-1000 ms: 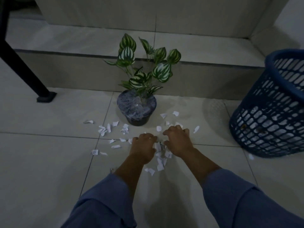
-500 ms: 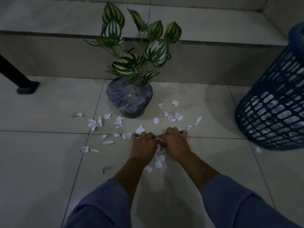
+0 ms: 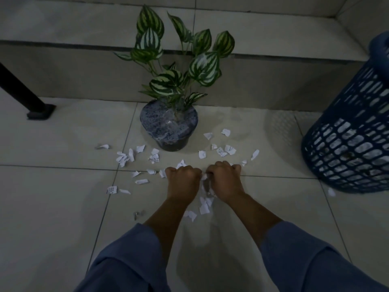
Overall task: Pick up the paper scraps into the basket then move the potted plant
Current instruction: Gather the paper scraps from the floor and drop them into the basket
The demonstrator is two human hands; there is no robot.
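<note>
White paper scraps (image 3: 126, 157) lie scattered on the tiled floor in front of a potted plant (image 3: 169, 127) with striped green leaves in a dark speckled pot. My left hand (image 3: 182, 182) and my right hand (image 3: 225, 182) rest knuckles up on the floor side by side, fingers curled around a bunch of scraps (image 3: 205, 197) pressed between them. More scraps (image 3: 226, 150) lie just beyond my right hand. A blue lattice basket (image 3: 347, 144) stands at the right edge, partly cut off by the frame.
A low tiled step (image 3: 84, 76) runs across behind the plant. A black metal leg with a foot (image 3: 40, 110) stands at the left. One stray scrap (image 3: 331, 191) lies at the basket's base.
Both hands have drawn together and curled tighter, gathering the scraps between them. The view has tilted down and closer to the floor.
</note>
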